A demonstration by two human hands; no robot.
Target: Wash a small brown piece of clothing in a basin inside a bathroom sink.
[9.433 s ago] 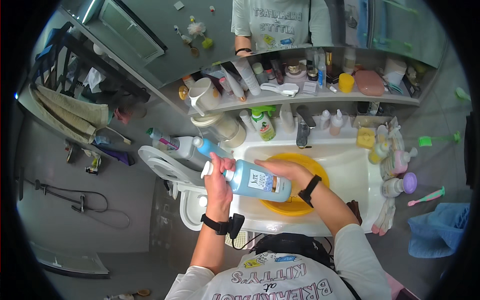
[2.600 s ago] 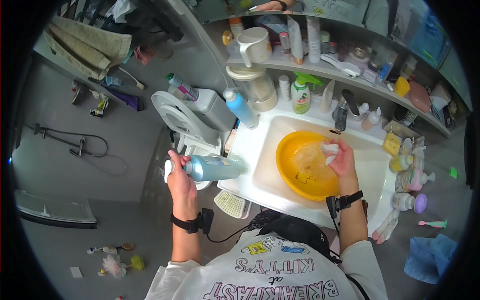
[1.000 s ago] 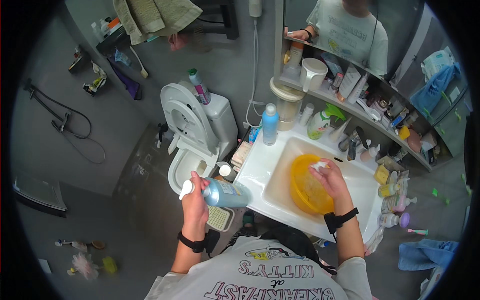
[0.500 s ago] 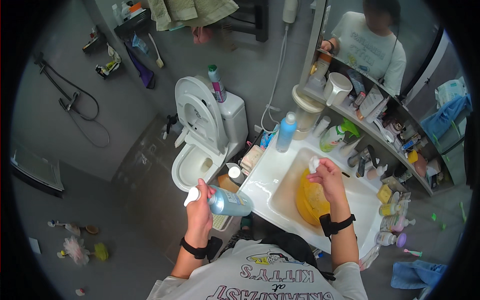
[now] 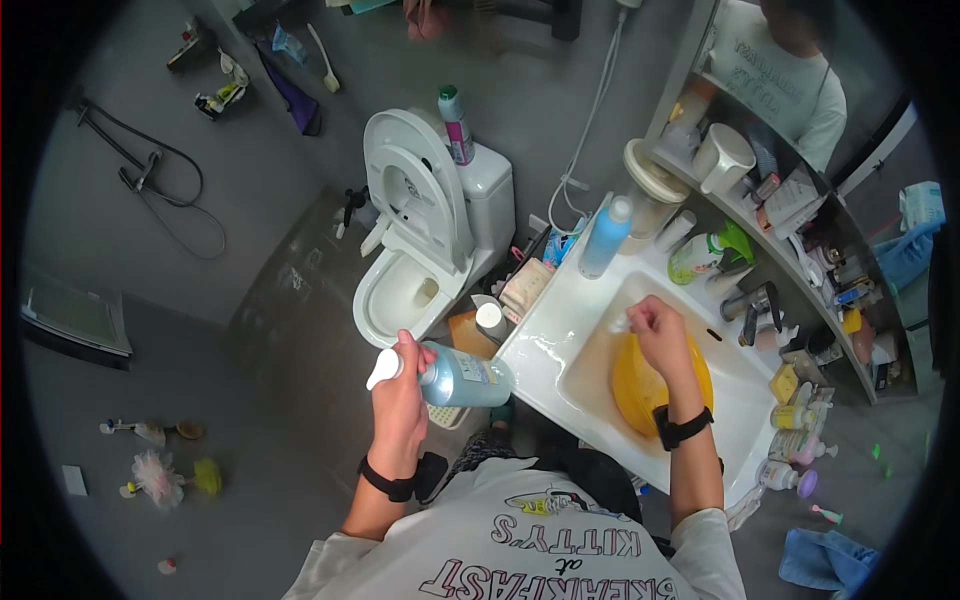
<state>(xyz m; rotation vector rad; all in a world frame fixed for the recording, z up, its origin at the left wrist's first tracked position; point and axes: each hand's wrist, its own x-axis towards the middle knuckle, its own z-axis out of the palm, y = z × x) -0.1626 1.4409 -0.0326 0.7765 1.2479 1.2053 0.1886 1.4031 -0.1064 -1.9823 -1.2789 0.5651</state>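
Note:
My left hand (image 5: 403,388) is closed round the neck of a pale blue pump bottle (image 5: 466,380) with a white pump head (image 5: 384,369). The bottle lies tilted on its side in the air, left of the sink's front corner. Over the white sink (image 5: 540,345), my right hand (image 5: 660,338) has its fingers curled together. At their tips is a small white clump (image 5: 620,322), blurred; whether it is foam or tissue I cannot tell. Beneath that hand sits a yellow basin (image 5: 640,385) inside the sink, its inside partly hidden by my hand and forearm.
A blue spray can (image 5: 606,240) and a green-topped spray bottle (image 5: 700,258) stand along the sink's back edge, near the tap (image 5: 750,305). Several small bottles (image 5: 790,445) line the right side. A toilet (image 5: 415,270) with raised lid is at left. A crowded mirror shelf (image 5: 800,250) overhangs the right.
The view has shifted, so the sink and toilet sit further right and higher. My right hand has turned knuckles-up, and the white clump shows smaller and blurred. My left hand still grips the bottle.

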